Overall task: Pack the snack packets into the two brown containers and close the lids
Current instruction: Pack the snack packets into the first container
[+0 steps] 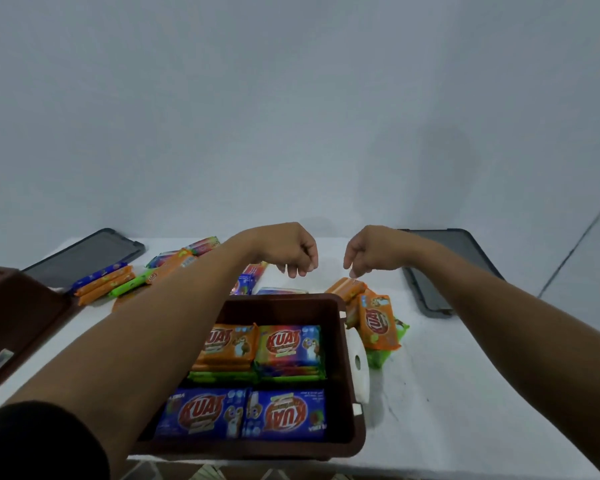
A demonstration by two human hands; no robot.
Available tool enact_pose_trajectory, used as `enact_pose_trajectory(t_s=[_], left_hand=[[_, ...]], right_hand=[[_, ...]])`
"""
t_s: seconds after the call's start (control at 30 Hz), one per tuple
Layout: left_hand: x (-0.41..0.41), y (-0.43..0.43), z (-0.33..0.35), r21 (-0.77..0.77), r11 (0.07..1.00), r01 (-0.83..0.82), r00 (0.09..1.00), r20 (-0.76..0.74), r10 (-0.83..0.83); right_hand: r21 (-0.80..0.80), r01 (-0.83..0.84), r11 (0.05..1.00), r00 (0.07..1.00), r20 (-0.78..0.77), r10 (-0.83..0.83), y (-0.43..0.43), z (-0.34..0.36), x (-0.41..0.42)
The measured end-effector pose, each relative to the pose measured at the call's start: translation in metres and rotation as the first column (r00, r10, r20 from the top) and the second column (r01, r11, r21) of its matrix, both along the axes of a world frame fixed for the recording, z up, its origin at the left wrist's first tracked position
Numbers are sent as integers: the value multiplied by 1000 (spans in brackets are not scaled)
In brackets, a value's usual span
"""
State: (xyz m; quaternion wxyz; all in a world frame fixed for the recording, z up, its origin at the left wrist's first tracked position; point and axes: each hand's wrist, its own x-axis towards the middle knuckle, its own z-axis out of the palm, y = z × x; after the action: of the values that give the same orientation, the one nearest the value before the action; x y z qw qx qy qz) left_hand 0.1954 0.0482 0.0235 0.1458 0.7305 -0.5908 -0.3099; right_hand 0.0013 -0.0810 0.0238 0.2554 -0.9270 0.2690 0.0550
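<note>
Left hand (293,251): over the far side of the table (465,393), beyond the near container (344,344). Fingers curled under, thumb against them, nothing seen in the grip.

Right hand (371,252): level with the left, a clear gap between the two. Fingers droop loosely, tips pointing down at an orange packet (347,285) just below. Contact or not: cannot tell.

That packet tops a small pile (376,322) of orange and green packets, just right of the near container, some leaning on each other.

Near container: brown, lid off, at the table's front edge under both forearms. Inside, far row: an orange stack (229,344) beside a red-and-blue stack (290,344), green packets under them. Near row: two blue packets (201,415) side by side, flat. White latch (359,365) on its right wall.

Second container (18,317): brown, at the left edge, only partly in view, a sticker on its side.

Loose packets (104,282) in orange, blue and green are spread at far left and behind the left arm.

Two dark lids lie flat on the table, the left lid (84,258) in the far left corner and the right lid (454,268) in the far right.

Black sleeve (32,441) on the left upper arm.
</note>
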Motion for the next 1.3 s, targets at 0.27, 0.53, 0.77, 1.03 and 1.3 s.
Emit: enact_pose_trajectory(t_s=[0.27, 0.53, 0.77, 1.03, 1.3], left_hand=[[-19, -50, -38, 122, 992, 7, 1000, 18, -10], [-37, -79, -70, 338, 941, -6, 976, 208, -68], [-52, -81, -73, 352, 936, 19, 945, 299, -131], [-28, -68, -54, 88, 989, -116, 971, 222, 94], [10, -25, -7, -37, 942, -334, 933, -152, 325]], right_hand=[[24, 150, 988, 871, -476, -121, -14, -38, -8], [74, 150, 986, 874, -477, -97, -9, -70, -7], [79, 149, 986, 888, -450, -98, -9, -71, -5], [56, 103, 993, 986, -138, -95, -12, -58, -2], [128, 98, 987, 977, 177, -120, -8, -19, 1]])
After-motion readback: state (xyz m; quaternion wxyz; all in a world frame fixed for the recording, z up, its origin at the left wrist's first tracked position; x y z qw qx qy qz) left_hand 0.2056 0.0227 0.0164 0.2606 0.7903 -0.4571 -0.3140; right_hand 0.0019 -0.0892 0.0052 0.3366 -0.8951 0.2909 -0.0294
